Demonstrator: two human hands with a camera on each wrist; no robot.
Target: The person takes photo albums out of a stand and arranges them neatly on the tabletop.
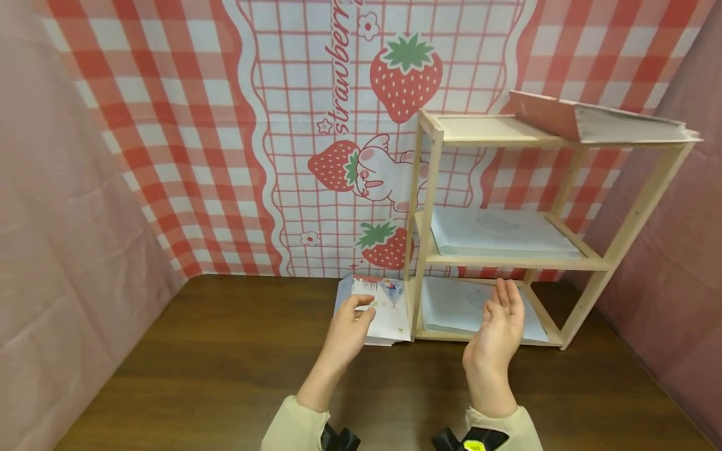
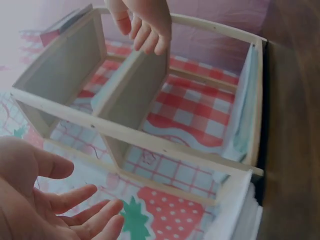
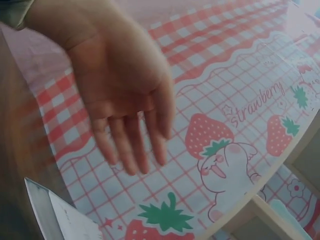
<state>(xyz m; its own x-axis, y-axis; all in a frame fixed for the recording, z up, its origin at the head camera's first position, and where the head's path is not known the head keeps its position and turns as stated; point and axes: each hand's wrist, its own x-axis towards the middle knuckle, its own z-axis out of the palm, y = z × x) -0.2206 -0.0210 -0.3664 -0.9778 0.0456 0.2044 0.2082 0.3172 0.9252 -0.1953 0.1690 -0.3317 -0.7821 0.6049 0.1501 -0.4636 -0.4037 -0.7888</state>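
My left hand (image 1: 350, 326) hovers in front of a stack of booklets (image 1: 389, 313) on the table, fingers loosely bent and thumb apart. It holds nothing. To the right, my right hand (image 1: 496, 338) is raised before the lowest tier of a small wooden shelf (image 1: 425, 232), its palm turned inward and its fingers extended. Nothing is in that hand either. Pale sheets (image 1: 479, 304) lie on the lowest tier, partly hidden by the right fingers. In the left wrist view the left hand (image 2: 65, 195) has spread fingers, with the right hand (image 2: 145, 25) beyond it.
More pale sheets (image 1: 502, 232) lie on the shelf's middle tier. A reddish flat book or folder (image 1: 598, 122) rests on the top tier, overhanging its right end. Behind hangs a strawberry-print cloth (image 1: 333, 213); pink curtains (image 1: 73, 213) flank the brown table (image 1: 214, 363).
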